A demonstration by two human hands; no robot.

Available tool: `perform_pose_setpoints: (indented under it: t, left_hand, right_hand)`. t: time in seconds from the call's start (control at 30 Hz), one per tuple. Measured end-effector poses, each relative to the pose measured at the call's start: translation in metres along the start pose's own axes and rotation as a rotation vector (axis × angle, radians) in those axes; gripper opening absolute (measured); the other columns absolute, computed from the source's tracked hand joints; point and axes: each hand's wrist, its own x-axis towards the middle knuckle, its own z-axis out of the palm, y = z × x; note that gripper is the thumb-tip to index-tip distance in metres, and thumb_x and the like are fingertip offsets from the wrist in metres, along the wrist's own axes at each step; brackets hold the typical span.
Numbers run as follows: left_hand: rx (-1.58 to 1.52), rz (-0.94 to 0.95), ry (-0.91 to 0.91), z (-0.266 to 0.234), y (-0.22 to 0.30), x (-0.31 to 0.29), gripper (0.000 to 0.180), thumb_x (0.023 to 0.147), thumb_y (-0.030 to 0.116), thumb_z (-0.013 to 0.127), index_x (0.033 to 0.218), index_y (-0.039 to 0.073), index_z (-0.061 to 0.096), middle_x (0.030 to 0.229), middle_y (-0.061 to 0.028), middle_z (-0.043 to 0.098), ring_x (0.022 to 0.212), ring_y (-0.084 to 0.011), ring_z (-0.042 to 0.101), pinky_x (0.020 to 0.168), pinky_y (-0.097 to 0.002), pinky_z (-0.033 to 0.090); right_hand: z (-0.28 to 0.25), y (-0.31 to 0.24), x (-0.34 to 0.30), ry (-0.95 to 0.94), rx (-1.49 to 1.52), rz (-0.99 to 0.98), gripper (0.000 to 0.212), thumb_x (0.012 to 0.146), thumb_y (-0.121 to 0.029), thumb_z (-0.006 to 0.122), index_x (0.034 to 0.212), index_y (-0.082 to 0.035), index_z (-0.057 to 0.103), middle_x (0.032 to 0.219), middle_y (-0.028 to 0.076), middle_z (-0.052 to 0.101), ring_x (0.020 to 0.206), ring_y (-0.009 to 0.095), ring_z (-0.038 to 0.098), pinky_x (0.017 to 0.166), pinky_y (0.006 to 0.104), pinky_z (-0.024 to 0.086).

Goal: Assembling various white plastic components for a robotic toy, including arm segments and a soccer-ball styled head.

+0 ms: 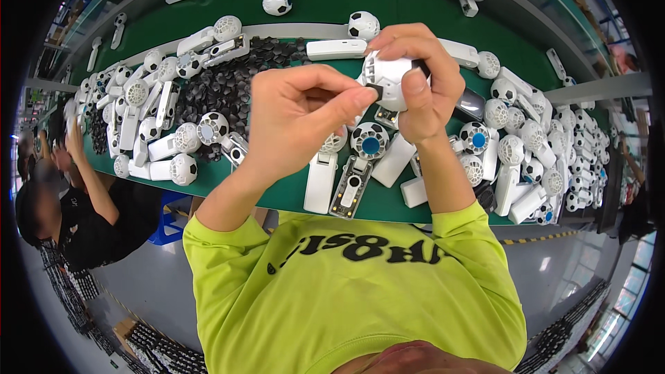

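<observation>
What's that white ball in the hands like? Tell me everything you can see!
The white ball looks like smooth plastic, with slotted openings on its left side and a black patch at its right. The right hand grips it above the green table. The left hand pinches a small black piece at its left edge. Part is hidden.

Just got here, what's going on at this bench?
A person in a lime-green shirt holds a white ball-shaped unit in the right hand. The left hand pinches a small black piece at the ball's side; whether it's seated, I can't tell. Loose black pieces are heaped to the left on the green bench, with many white-handled ball units around.
</observation>
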Motion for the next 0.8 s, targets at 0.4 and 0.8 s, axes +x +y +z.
perform_pose_setpoints:
  t: [0.4, 0.8]
  left_hand:
    - [-0.207, -0.202, -0.015, -0.002, -0.03, -0.001, 0.024, 0.09, 0.014, 0.07, 0.102, 0.001, 0.053, 0.07, -0.0064, 0.065, 0.06, -0.0094, 0.062, 0.052, -0.0215, 0.048]
    - [1.183, 0.114, -0.158, -0.104, -0.107, 0.007, 0.016, 0.083, 0.015, 0.071, 0.094, 0.004, 0.07, 0.088, -0.0046, 0.064, 0.079, -0.0237, 0.062, 0.068, -0.0347, 0.048]
  right_hand:
    - [0.014, -0.009, -0.001, -0.11, -0.197, -0.077, 0.034, 0.086, -0.032, 0.064, 0.091, 0.002, 0.062, 0.091, 0.018, 0.064, 0.081, 0.023, 0.062, 0.071, 0.0325, 0.049]
    - [0.008, 0.013, -0.009, 0.055, 0.276, 0.24, 0.022, 0.08, -0.012, 0.069, 0.095, 0.0, 0.06, 0.098, 0.015, 0.062, 0.086, 0.024, 0.066, 0.077, 0.0338, 0.053]
